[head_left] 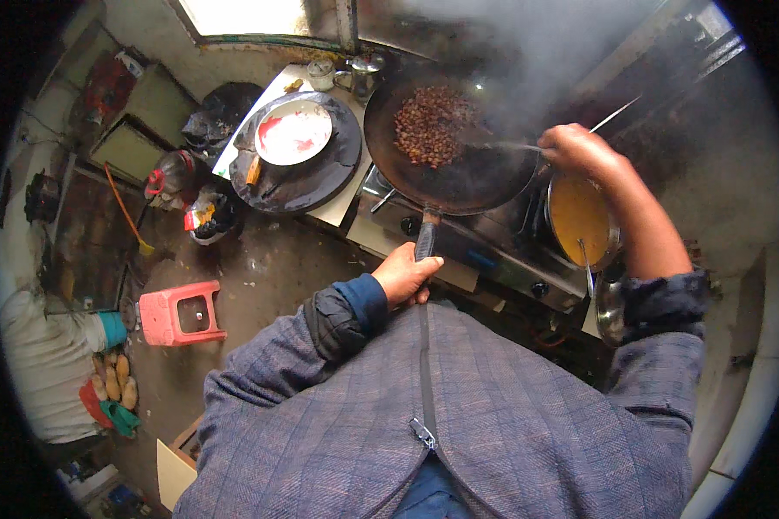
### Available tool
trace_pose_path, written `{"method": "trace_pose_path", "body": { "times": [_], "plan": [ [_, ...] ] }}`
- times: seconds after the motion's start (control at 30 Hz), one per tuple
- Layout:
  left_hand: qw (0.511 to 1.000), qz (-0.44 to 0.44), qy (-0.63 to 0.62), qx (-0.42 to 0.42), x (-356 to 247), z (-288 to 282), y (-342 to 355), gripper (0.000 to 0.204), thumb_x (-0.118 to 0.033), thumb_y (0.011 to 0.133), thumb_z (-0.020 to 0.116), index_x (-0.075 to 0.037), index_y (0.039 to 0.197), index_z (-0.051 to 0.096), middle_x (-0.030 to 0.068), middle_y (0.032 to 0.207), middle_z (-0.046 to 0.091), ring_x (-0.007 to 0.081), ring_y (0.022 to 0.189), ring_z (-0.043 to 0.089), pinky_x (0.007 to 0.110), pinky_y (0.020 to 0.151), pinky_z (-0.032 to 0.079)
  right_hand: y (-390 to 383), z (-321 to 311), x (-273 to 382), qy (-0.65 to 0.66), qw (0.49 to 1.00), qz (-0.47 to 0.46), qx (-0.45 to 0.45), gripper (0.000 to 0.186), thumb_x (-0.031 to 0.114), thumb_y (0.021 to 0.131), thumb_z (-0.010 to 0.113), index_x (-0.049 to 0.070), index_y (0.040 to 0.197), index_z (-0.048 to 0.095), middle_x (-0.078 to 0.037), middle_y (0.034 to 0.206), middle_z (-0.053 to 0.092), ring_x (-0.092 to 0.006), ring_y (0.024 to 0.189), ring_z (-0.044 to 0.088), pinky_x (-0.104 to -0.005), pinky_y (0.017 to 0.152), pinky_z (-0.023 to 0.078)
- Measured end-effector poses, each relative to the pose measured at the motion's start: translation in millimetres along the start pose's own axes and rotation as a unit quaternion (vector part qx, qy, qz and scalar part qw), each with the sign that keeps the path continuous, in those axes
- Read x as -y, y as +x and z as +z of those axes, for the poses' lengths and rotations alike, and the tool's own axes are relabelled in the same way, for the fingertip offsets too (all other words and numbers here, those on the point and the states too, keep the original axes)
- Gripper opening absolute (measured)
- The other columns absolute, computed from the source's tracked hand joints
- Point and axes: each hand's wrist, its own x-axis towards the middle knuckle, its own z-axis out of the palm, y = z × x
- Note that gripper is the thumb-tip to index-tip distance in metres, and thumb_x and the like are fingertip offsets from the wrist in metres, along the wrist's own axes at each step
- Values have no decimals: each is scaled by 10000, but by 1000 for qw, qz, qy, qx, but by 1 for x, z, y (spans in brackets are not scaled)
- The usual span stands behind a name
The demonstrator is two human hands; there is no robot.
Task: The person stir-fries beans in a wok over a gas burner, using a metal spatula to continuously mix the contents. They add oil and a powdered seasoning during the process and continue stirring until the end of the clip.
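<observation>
A dark wok (389, 164) sits over the stove, with browned, diced food (428, 125) gathered at its far side. My left hand (406, 275) is closed around the wok's black handle (428, 235), near my jacket front. Over the wok's right rim, my right hand (584, 149) grips a long-handled metal cooking utensil (518, 146). Its far end reaches the food, and steam blurs whether it is a spatula or a ladle. Below my right forearm stands a pot of orange-yellow liquid (576, 212), with a metal spoon or ladle (587, 264) leaning in it.
Left of the wok, a round dark chopping board (342, 169) bears a white, red-stained plate (296, 130) and a wooden-handled tool (254, 169). Behind stand a metal kettle (365, 76) and a glass jar (320, 76). A pink stool (160, 316) is on the floor. Steam rises at back right.
</observation>
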Motion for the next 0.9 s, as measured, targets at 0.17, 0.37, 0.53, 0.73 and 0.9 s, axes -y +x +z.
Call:
{"method": "trace_pose_path", "body": {
  "times": [0.17, 0.37, 0.53, 0.73, 0.9],
  "plan": [
    [1000, 14, -21, -10, 3, 2, 2, 257, -264, 1046, 655, -70, 1006, 492, 33, 729, 552, 130, 486, 573, 290, 399, 401, -24, -21, -32, -142, 988, 13, 51, 191, 155, 832, 787, 99, 1011, 824, -197, 1012, 780, -403, 1022, 746, -498, 863, 594],
    [1000, 4, -9, -29, -1, 5, -6, 256, -256, 1050, 660, -98, 1034, 458, 27, 761, 532, 131, 507, 543, 294, 434, 405, 43, 88, 7, 8, 989, 63, -133, 251, 248, 929, 714, 158, 1159, 755, -197, 1136, 762, -406, 1087, 729, -526, 894, 590],
    [999, -5, -20, -29, -2, 5, -7, 253, -260, 1046, 659, -93, 1047, 469, 21, 755, 527, 128, 516, 536, 292, 435, 393, 33, 76, 17, -35, 976, -59, -207, 273, 134, 920, 663, 172, 1180, 735, -178, 1035, 737, -401, 996, 737, -527, 872, 582],
    [1000, 4, -11, -21, -1, 4, -4, 249, -262, 1044, 656, -93, 1039, 472, 19, 764, 529, 125, 521, 525, 284, 442, 393, -27, -28, 15, -169, 981, -97, 23, 136, 193, 897, 706, 133, 988, 787, -143, 906, 780, -343, 956, 768, -493, 817, 600],
    [1000, 5, -19, -13, -1, 3, -4, 243, -243, 1042, 658, -88, 1037, 470, 21, 761, 523, 125, 520, 511, 284, 449, 395, -16, 1, 63, -37, 989, -113, 92, 184, 188, 936, 641, 122, 1032, 783, -182, 1038, 780, -394, 1007, 753, -518, 871, 599]
  ]
}}
